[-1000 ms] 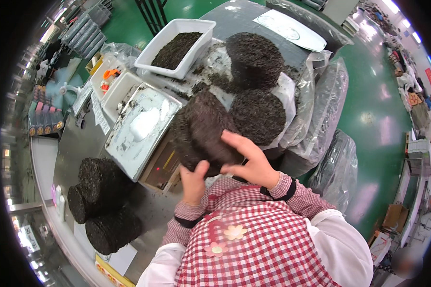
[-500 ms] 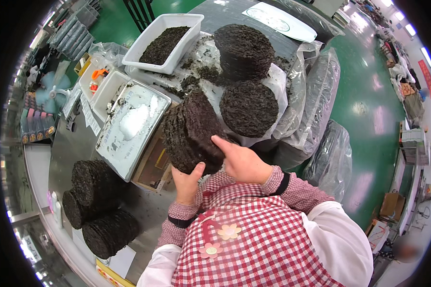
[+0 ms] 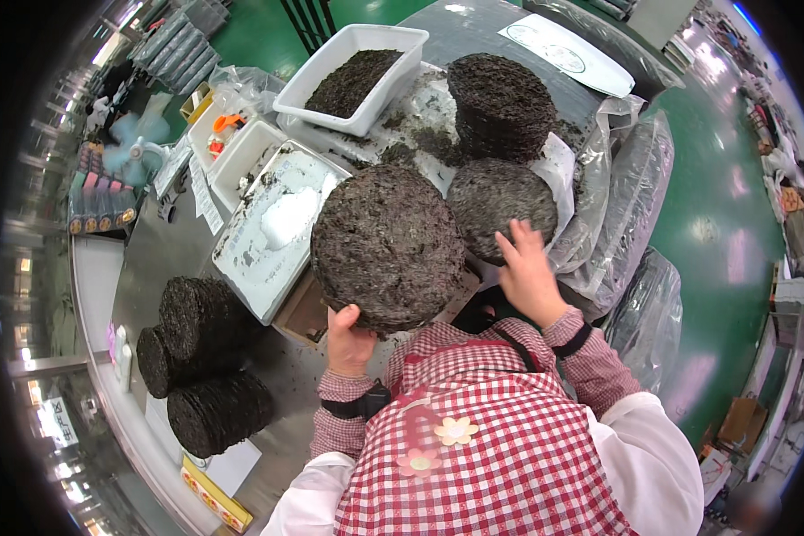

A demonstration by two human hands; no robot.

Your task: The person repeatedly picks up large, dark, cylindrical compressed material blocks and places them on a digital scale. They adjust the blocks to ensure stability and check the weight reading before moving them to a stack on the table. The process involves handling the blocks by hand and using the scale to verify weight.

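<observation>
My left hand [image 3: 350, 344] grips the lower edge of a thick stack of round dried seaweed sheets [image 3: 389, 246], its thumb on the face turned up to me. My right hand [image 3: 531, 279] is open, its slightly blurred fingers over a second round seaweed stack [image 3: 496, 201] on the table; whether they touch it I cannot tell. Just behind stands a taller seaweed stack [image 3: 500, 103]. Left of the held stack is a flat silvery tray-like plate [image 3: 259, 255] dotted with dark crumbs.
A white plastic tub [image 3: 406, 67] holds loose dark seaweed. Several more seaweed stacks [image 3: 219, 411] lie on the metal table at the left. Clear plastic bags [image 3: 625, 205] line the right edge. Small white bins [image 3: 246, 156] and a fan [image 3: 136, 154] are at the back left.
My right hand has left the held stack and moved right, over the neighbouring stack. The held stack has turned its round face up, with my left hand still on it.
</observation>
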